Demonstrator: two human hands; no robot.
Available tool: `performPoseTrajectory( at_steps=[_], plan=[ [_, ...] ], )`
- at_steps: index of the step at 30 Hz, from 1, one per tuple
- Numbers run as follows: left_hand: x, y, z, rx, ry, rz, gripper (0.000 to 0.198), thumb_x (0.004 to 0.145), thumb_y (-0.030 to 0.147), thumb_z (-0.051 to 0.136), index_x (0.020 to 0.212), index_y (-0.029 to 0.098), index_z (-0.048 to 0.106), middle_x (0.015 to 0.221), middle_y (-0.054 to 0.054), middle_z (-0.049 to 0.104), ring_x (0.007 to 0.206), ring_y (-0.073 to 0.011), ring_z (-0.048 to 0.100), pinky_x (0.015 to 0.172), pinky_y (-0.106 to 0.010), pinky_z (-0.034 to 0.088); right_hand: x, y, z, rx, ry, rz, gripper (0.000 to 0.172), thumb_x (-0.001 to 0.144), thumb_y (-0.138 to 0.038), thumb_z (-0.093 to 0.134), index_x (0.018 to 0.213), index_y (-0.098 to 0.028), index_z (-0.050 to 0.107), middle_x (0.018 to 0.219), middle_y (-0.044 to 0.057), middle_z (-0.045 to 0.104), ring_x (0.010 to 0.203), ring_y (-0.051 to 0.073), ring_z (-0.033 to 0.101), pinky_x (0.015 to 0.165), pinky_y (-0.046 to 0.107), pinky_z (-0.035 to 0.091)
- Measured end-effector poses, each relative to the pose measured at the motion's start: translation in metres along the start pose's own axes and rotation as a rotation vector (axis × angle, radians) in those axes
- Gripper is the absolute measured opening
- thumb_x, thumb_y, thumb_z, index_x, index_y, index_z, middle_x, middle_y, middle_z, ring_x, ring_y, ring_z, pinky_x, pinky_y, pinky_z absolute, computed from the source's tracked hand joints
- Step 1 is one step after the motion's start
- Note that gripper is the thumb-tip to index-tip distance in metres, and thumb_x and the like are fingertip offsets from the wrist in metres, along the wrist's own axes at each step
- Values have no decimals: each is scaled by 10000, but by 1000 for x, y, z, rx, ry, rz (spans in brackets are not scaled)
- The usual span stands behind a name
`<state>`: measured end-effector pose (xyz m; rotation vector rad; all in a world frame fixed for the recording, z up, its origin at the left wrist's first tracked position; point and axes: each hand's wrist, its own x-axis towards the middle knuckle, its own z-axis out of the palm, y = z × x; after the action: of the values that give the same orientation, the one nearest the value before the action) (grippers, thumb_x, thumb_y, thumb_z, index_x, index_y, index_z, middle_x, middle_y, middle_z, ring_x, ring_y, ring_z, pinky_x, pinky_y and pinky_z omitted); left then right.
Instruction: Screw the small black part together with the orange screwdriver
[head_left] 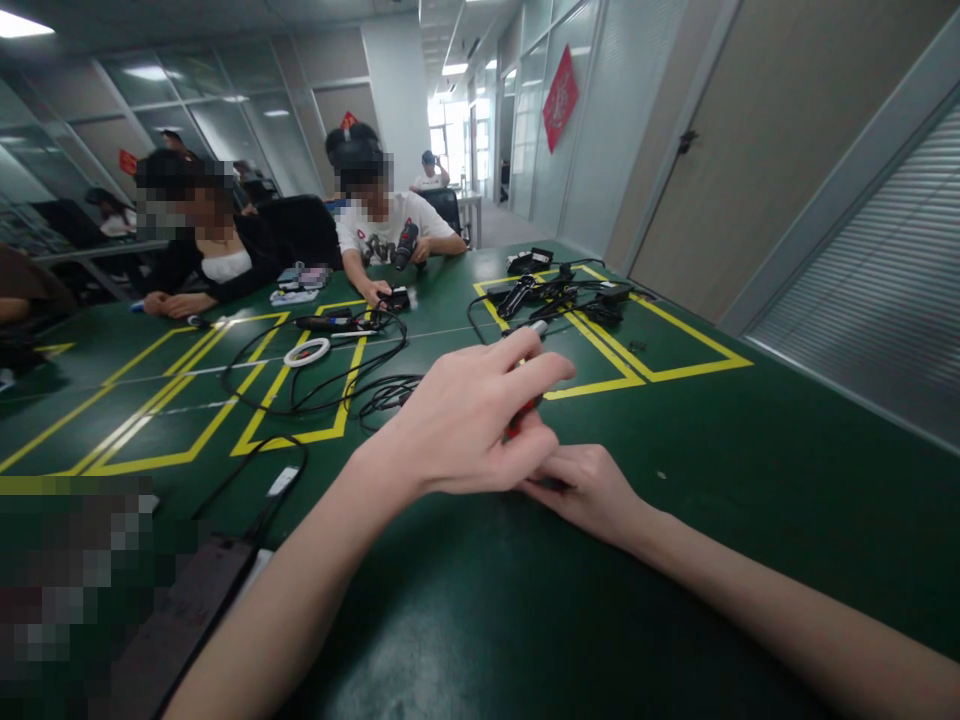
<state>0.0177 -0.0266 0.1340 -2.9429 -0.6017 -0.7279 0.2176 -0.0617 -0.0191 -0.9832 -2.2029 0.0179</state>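
My left hand [469, 425] hovers over the green table [750, 500], its fingers curled around a small tool with a red handle [519, 418] and a silvery tip [537, 327] that pokes out past my index finger. My right hand [589, 490] lies on the table just below and right of the left, fingers pressed together on something dark and small that I cannot make out. The two hands touch near the red handle.
Yellow taped rectangles [675, 360] mark the table. Black cables [330, 385] and a white ring [307, 352] lie to the left, dark devices [555, 290] at the far right. Two people sit across the table; one holds a black tool [406, 245]. A dark flat device [187, 610] lies near left.
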Motion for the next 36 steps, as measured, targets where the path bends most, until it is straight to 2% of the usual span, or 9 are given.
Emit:
performPoseTrajectory(
  at_steps=[5,9,11,14,17,20,27,33,36],
  plan=[
    [-2,-5,3,20,6,10,281,922,155,463,1055,172,711,1145,-79,679,789,-139,652,682,-256,481,0,3,-3,95,-40,93,294,981,-360,628,735,-202,661,586,-5,638,488,126,555,518,257,355],
    [-2,-6,4,-44,4,17,310,959,139,478,1191,187,678,1036,-54,708,825,-134,667,674,-220,465,1,1,-5,135,-31,185,196,947,-335,629,804,-201,632,572,-37,568,470,117,529,516,245,356],
    [-1,-6,3,-57,7,18,298,968,159,484,1195,184,675,978,-46,709,796,-134,657,648,-221,448,3,-1,-5,188,-23,248,138,906,-319,643,846,-212,580,585,-52,559,473,122,544,511,238,370],
    [-1,-5,2,-62,3,31,293,944,183,498,1168,149,683,957,-58,699,804,-155,654,673,-248,470,4,-4,-3,308,-48,315,180,865,-306,639,894,-237,475,611,-63,578,479,131,562,489,232,374],
    [-2,-6,2,-54,14,39,331,892,152,501,1163,143,692,1076,-87,698,848,-166,665,733,-271,507,3,-6,-1,407,-151,327,224,861,-295,621,907,-252,407,588,-76,566,462,135,555,474,232,361],
    [-3,-7,3,-54,37,33,306,906,133,495,1122,165,710,1166,-86,697,801,-135,658,690,-248,494,3,-6,2,449,-217,337,233,869,-271,614,912,-257,386,553,-99,526,440,129,528,472,233,339],
    [-2,-9,2,-36,53,15,219,966,188,534,1099,179,707,942,-41,725,738,-124,651,611,-222,420,4,-4,2,451,-203,358,215,877,-251,630,976,-243,440,570,-110,478,466,127,513,490,240,338],
    [-3,-6,4,-31,65,-1,294,982,252,552,1258,208,645,937,-15,753,738,-130,677,610,-223,420,1,-2,4,393,-186,366,304,859,-295,694,1072,-227,488,575,-110,481,465,141,517,488,252,338],
    [-2,-2,1,-15,30,0,264,976,273,544,1201,191,656,941,-18,736,760,-139,675,614,-237,424,-1,-1,5,368,-167,334,302,858,-282,690,1078,-226,492,577,-106,488,463,142,521,486,256,326]
  ],
)
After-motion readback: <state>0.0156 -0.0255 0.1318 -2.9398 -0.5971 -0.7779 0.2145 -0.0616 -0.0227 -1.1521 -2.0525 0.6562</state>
